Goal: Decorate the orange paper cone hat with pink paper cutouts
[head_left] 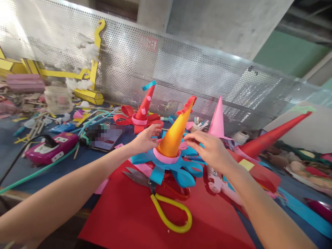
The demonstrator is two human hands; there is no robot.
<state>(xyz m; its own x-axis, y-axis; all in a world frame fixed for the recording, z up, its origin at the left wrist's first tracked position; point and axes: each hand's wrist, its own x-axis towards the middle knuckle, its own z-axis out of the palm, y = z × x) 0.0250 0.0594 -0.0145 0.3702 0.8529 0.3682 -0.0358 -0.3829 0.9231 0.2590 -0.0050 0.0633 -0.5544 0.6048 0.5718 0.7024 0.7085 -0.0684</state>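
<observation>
Cone (170, 138) already carries pink collar (167, 159), blue loops (157, 175) and red fringe (187, 105), anything remaining unclear, fingers loosely parted on left hand (147, 140), narrowed on right hand (211, 148), grip uncertain.

Blue table (10, 148), red sheet (124, 218), purple power strip (46, 152)

- No word, number or brand could be read from where I stood.
- The flat device's (112, 139) screen was blurred.
- Reddish marks on the perforated panel (124, 62) were too faint.
</observation>
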